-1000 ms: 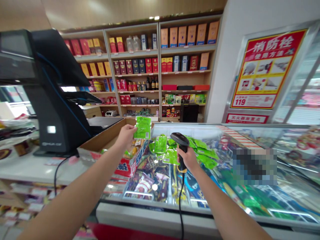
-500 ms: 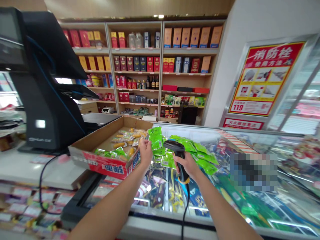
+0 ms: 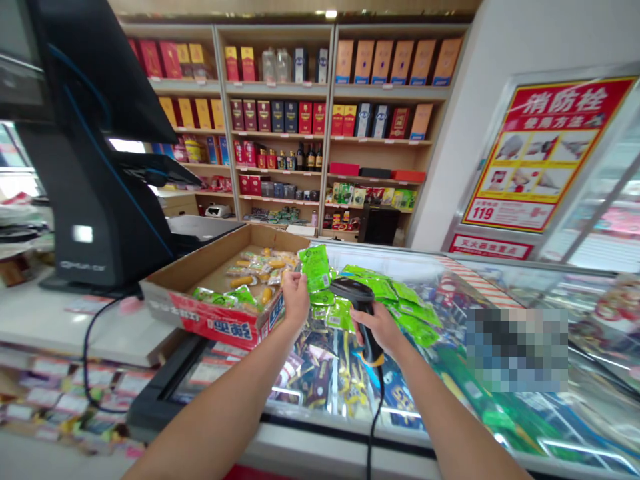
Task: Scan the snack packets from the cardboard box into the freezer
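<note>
My left hand (image 3: 296,295) pinches the edge of a bright green snack packet (image 3: 315,265) and holds it up beside the cardboard box. In my right hand (image 3: 379,325) is a black barcode scanner (image 3: 353,289), its head tilted toward the packet and its cable running down off the counter's front. Several more green packets (image 3: 411,308) lie in a pile on the glass counter behind and right of the scanner. The open cardboard box (image 3: 210,323) on my left holds small wrapped yellow snacks (image 3: 243,281) and some green packets (image 3: 240,296).
A black point-of-sale terminal (image 3: 95,173) stands on the white counter at left. The glass display case (image 3: 320,413) has packaged goods inside it. A blurred-out object (image 3: 517,350) lies on the right. Shelves of boxed bottles (image 3: 277,117) line the back wall.
The camera view has shifted slightly. Both hands keep their holds on the green packet and the barcode scanner, and the packet looks a little more upright.
</note>
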A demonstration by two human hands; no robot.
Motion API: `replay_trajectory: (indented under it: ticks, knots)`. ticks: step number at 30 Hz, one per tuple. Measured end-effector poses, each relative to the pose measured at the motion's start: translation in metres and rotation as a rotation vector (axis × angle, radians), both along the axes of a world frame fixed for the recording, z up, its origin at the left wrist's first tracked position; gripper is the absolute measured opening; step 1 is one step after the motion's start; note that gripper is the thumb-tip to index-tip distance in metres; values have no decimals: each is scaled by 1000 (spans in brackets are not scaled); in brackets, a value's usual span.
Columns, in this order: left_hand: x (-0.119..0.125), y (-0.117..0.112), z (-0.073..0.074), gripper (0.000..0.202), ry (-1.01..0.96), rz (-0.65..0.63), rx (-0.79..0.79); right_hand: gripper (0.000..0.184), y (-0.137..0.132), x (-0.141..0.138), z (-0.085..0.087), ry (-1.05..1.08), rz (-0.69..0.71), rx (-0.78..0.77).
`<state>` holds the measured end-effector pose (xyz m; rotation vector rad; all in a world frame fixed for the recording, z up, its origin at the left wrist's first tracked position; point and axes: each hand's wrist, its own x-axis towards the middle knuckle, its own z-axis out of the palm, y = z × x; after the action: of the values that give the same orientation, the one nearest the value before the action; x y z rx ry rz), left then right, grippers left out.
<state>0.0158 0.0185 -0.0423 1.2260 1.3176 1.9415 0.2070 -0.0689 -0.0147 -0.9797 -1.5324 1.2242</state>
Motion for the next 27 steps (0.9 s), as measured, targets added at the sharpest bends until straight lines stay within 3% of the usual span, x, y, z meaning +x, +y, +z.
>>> replay_trajectory:
  ticks: [7,12,17,21,23,27]
  knots:
    - [2,-1,1,9,-102,-8,78,28,0,0,0,-14,-10,-4]
    - [4,-3,1,8,-99,-25,87,26,-1,-2,1,95,-106,7]
    - [11,2,-8,10,-84,-152,-14,26,0,-1,3,201,-210,6]
    - [17,7,-19,10,-15,-242,-74,27,0,-1,5,208,-235,24]
    - [18,6,-20,20,61,-283,-40,27,0,-1,5,196,-236,28]
    - [18,-3,-18,42,384,-227,3,26,1,-2,4,189,-232,23]
